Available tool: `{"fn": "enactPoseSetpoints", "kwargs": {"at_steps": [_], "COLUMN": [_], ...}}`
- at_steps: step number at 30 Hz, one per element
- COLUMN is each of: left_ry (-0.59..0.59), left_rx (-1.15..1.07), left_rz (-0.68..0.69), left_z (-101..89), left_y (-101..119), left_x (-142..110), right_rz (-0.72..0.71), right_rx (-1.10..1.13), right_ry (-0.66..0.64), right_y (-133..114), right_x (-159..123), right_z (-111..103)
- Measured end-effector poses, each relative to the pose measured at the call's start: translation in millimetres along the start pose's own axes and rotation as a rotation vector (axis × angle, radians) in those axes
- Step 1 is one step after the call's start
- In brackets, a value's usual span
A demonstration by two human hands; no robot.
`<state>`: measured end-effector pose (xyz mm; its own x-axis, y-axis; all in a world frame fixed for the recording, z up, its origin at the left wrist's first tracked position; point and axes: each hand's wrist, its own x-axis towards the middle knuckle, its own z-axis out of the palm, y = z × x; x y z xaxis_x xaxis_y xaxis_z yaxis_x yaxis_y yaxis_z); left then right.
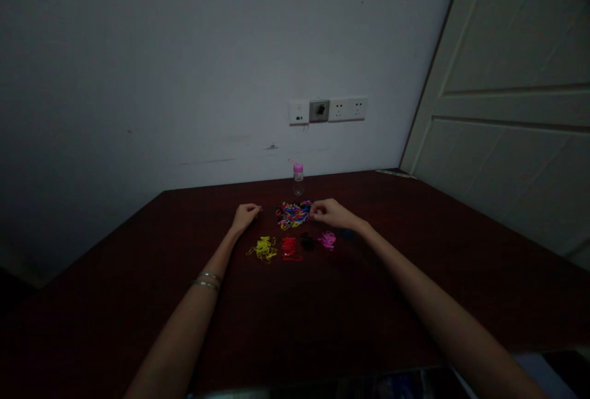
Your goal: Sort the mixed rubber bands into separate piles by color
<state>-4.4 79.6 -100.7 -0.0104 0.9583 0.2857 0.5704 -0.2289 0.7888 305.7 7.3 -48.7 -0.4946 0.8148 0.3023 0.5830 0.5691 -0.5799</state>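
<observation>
A heap of mixed-colour rubber bands [295, 213] lies on the dark red table. My right hand [329, 213] is at the heap's right edge, its thumb and fingers pinched together on a band there. Left of the heap and apart from it, my left hand [246, 216] rests with fingers curled closed; anything between its fingertips is too small to make out. Nearer to me, separate piles form a row: yellow bands [265, 249], red bands [290, 249], black bands [307, 241] and pink bands [327, 240]. Something dark blue [346, 233] sits under my right forearm, partly shaded.
Behind the heap stands a clear bottle [298, 186] with a pink cap. The table [295, 313] meets a pale wall with sockets [338, 110]. A white panelled door [502, 110] is at the right. A flat strip [395, 173] lies at the back right edge.
</observation>
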Motion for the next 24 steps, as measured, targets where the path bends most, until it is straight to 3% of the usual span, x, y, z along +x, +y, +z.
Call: {"fn": "enactPoseSetpoints", "kwargs": {"at_steps": [9, 15, 19, 24], "left_ry": [-0.022, -0.077, -0.080, -0.066], "left_rx": [0.033, 0.020, 0.020, 0.008], "left_rz": [0.015, 0.016, 0.009, 0.005], "left_z": [-0.1, -1.3, -1.1, -0.1], "left_y": [2, 8, 7, 2], "left_x": [-1, -6, -6, -3], "right_rz": [0.284, 0.457, 0.529, 0.529], "right_rx": [0.030, 0.074, 0.225, 0.202], "right_ry": [0.494, 0.792, 0.846, 0.811], "right_y": [87, 141, 151, 151], "right_x": [-23, -45, -51, -50], "right_z": [-40, -48, -45, -42]}}
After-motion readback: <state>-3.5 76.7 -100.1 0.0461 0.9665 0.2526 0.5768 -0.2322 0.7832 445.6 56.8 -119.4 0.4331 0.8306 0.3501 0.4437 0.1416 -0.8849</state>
